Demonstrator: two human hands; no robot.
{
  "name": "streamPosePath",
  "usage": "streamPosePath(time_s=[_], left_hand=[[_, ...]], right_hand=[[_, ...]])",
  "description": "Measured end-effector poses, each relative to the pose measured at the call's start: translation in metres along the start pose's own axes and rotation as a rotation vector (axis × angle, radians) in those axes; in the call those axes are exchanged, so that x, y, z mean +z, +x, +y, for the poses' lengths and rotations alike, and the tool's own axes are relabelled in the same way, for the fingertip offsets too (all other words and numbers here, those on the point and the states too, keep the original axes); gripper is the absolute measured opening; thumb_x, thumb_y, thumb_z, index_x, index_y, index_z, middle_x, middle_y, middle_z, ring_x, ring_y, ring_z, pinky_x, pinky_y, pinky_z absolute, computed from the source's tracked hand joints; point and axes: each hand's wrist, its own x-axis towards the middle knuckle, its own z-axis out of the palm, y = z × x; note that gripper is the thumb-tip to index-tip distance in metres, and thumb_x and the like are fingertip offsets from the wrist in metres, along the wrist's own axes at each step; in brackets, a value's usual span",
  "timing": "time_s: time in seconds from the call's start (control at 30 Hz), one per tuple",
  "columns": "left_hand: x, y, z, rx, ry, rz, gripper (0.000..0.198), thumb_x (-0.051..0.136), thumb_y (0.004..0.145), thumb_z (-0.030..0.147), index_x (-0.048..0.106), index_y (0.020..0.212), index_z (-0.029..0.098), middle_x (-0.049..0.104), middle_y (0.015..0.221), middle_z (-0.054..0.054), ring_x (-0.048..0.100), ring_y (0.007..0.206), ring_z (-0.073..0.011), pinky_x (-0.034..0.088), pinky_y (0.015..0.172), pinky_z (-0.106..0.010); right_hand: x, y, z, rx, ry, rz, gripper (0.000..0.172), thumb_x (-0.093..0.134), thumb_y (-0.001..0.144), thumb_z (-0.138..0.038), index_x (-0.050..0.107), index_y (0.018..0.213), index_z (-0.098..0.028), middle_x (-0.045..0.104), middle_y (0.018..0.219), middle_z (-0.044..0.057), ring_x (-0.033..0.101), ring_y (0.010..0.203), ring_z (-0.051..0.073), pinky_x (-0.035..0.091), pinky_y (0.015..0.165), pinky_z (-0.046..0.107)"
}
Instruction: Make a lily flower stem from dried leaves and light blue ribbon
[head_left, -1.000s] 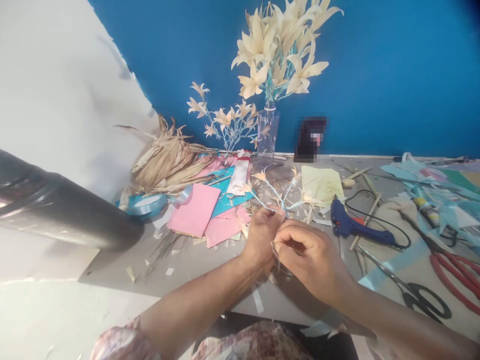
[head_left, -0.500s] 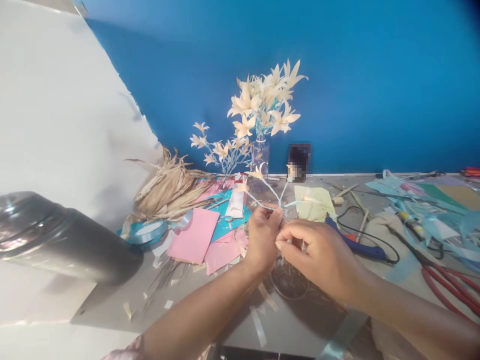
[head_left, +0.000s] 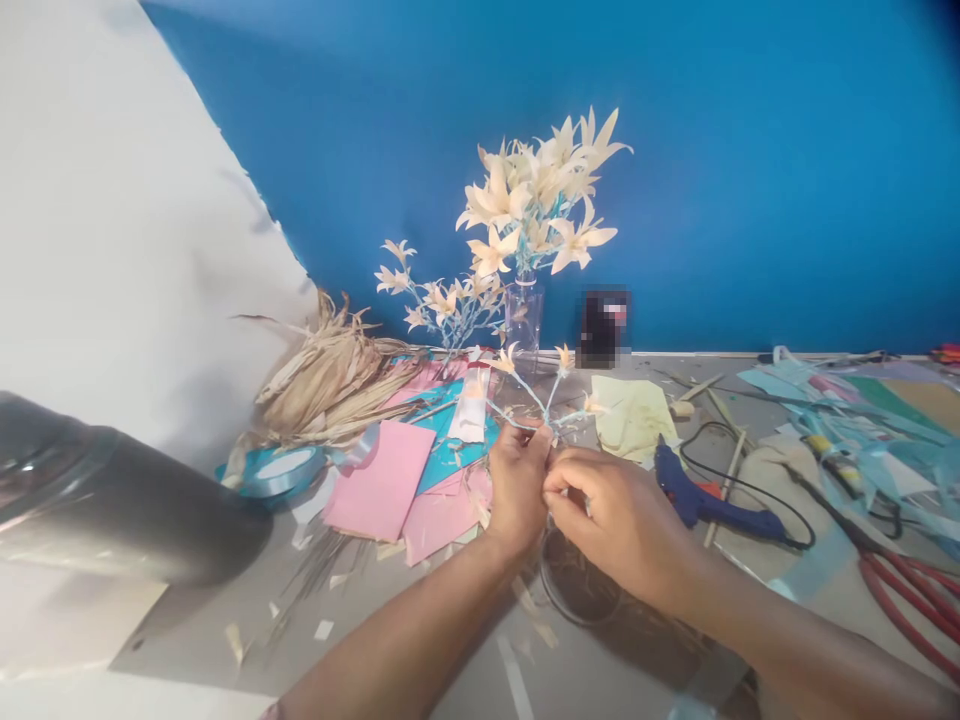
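My left hand (head_left: 517, 485) is closed around the lower stem of a small artificial flower sprig (head_left: 546, 412). Its thin branches are wrapped in light blue and spread out to small cream flowers. Just right of it, my right hand (head_left: 615, 515) is closed in a pinch against the left, close under the branch joint. Whatever lies between its fingertips is hidden. Behind the sprig, a clear glass bottle (head_left: 523, 318) holds a large bunch of cream flowers (head_left: 536, 205). A smaller bunch of cream flowers (head_left: 446, 305) stands to its left.
Pink sheets (head_left: 381, 478), dried husks (head_left: 322, 380), a ribbon roll (head_left: 281, 470) and a dark cylinder (head_left: 127, 500) are on the left. On the right lie a blue glue gun (head_left: 712, 508), yellow paper (head_left: 634, 415) and red-handled scissors (head_left: 904, 600). A round dark dish (head_left: 581, 590) sits below my hands.
The view has shifted slightly. The sprig has turned a little in my left hand, its flowers now closer together. My right hand stays pinched beside the left.
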Motion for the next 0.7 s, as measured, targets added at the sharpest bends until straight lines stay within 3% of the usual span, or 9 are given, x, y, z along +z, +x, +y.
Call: streamPosePath(time_s=[0.2, 0.43, 0.53, 0.7], left_hand=[[0.002, -0.003, 0.005, -0.087, -0.069, -0.016, 0.020, 0.068, 0.074, 0.031, 0.054, 0.076, 0.017, 0.051, 0.062, 0.005, 0.045, 0.055, -0.0087, 0.038, 0.056, -0.023], [0.000, -0.002, -0.003, -0.236, -0.256, -0.087, 0.034, 0.076, 0.069, 0.042, 0.052, 0.077, 0.018, 0.051, 0.059, 0.006, 0.048, 0.053, -0.0096, 0.037, 0.054, -0.023], [-0.002, -0.002, -0.003, -0.191, -0.191, -0.060, 0.032, 0.073, 0.072, 0.041, 0.053, 0.078, 0.018, 0.051, 0.060, 0.005, 0.049, 0.054, -0.0095, 0.038, 0.054, -0.023], [-0.003, -0.004, 0.001, -0.033, -0.092, -0.009, 0.022, 0.069, 0.076, 0.034, 0.054, 0.079, 0.018, 0.047, 0.060, 0.007, 0.041, 0.052, -0.0066, 0.036, 0.055, -0.022]], right_hand=[[0.012, 0.001, 0.000, 0.022, 0.130, 0.111, 0.016, 0.047, 0.064, -0.005, 0.045, 0.058, -0.019, 0.053, 0.061, -0.002, 0.043, 0.056, 0.012, 0.030, 0.053, 0.023], [0.002, 0.004, 0.000, 0.065, 0.251, -0.011, 0.018, 0.051, 0.074, -0.009, 0.053, 0.060, -0.019, 0.057, 0.062, -0.002, 0.050, 0.058, 0.013, 0.036, 0.055, 0.023], [-0.004, 0.003, -0.001, 0.036, 0.188, -0.058, 0.021, 0.051, 0.078, -0.010, 0.053, 0.059, -0.019, 0.057, 0.063, -0.001, 0.050, 0.060, 0.013, 0.036, 0.057, 0.024], [0.001, -0.002, -0.003, -0.005, 0.075, -0.004, 0.019, 0.047, 0.073, -0.005, 0.047, 0.059, -0.019, 0.055, 0.065, -0.001, 0.047, 0.059, 0.012, 0.033, 0.057, 0.024]])
